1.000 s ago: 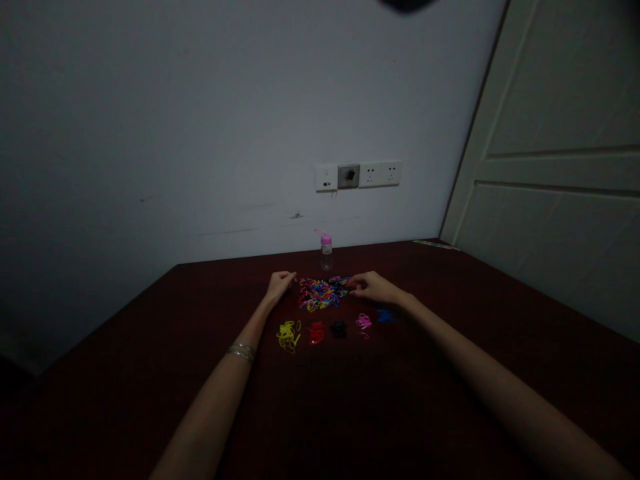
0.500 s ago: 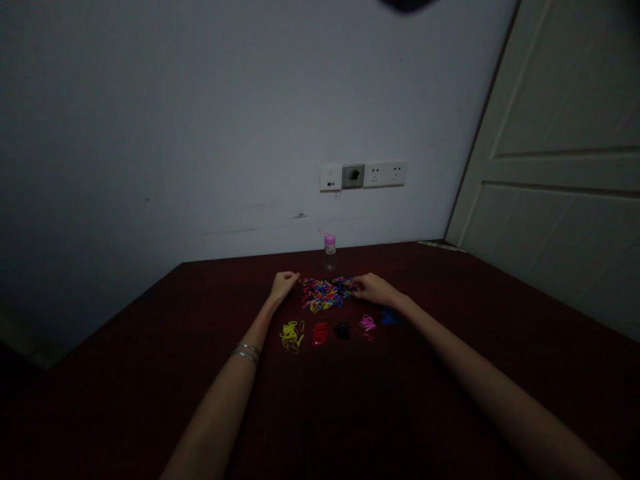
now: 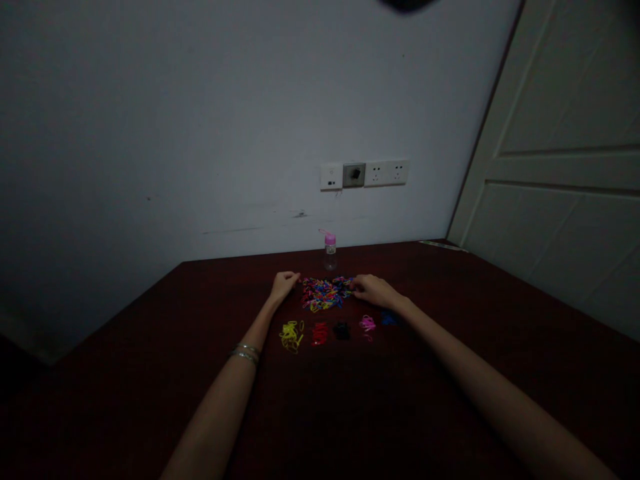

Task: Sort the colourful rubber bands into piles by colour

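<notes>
A mixed pile of small coloured elastic hair ties (image 3: 325, 293) lies on the dark red-brown table. At its left edge rests my left hand (image 3: 285, 283), fingers closed in a pinch; what they hold, if anything, is too small to make out. My right hand (image 3: 374, 289) has its curled fingertips in the right edge of the pile, closed on something I cannot make out. Nearer me is a row of sorted heaps: yellow hair ties (image 3: 290, 337), red hair ties (image 3: 319, 334), black hair ties (image 3: 343, 330), pink hair ties (image 3: 367, 323) and blue hair ties (image 3: 389, 318), the last beside my right wrist.
Behind the pile stands a clear bottle with a pink lid (image 3: 330, 252). Sockets and switches (image 3: 365, 175) sit on the wall behind the table (image 3: 320, 413). A thin flat strip (image 3: 443, 246) lies at the far right corner, near a pale panelled door (image 3: 560, 200).
My right hand's fingers have shifted very slightly at the pile's right edge. My left hand stays in place, and the heaps look the same.
</notes>
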The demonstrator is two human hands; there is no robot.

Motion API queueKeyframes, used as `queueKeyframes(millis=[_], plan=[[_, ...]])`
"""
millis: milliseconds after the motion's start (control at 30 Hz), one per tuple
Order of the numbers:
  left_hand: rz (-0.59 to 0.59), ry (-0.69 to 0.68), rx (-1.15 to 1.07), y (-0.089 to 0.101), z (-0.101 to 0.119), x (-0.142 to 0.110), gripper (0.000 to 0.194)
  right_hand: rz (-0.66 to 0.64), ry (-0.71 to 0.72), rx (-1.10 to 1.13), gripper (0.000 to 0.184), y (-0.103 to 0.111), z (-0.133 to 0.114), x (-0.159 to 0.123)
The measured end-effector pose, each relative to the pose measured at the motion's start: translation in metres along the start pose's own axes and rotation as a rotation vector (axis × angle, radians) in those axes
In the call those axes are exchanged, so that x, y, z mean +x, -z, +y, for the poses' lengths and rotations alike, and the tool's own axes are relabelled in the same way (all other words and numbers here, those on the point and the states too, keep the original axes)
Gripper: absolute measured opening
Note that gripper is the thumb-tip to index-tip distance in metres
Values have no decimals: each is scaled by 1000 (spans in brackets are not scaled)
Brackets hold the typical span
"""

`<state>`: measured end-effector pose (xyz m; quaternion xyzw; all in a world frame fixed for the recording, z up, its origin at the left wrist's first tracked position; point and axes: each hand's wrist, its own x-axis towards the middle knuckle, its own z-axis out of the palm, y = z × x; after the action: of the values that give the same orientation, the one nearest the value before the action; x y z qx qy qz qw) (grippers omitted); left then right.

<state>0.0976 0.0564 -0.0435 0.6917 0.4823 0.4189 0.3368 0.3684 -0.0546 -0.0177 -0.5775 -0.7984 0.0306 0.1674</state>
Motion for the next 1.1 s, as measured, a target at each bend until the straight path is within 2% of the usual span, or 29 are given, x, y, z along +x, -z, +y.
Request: queueKeyframes(millis=[300, 633, 833, 1100], plan=[[-9, -20, -9, 0, -4, 2, 34, 23, 19, 7, 17, 2, 0, -2], [12, -5, 10, 0, -3, 1, 34, 59, 15, 162, 18, 3, 4, 1], [1, -32, -3, 0, -7, 3, 34, 140, 65, 292, 18, 2, 7, 3], [8, -40, -2, 0, -8, 4, 33, 164, 35, 473, 22, 1, 5, 4]])
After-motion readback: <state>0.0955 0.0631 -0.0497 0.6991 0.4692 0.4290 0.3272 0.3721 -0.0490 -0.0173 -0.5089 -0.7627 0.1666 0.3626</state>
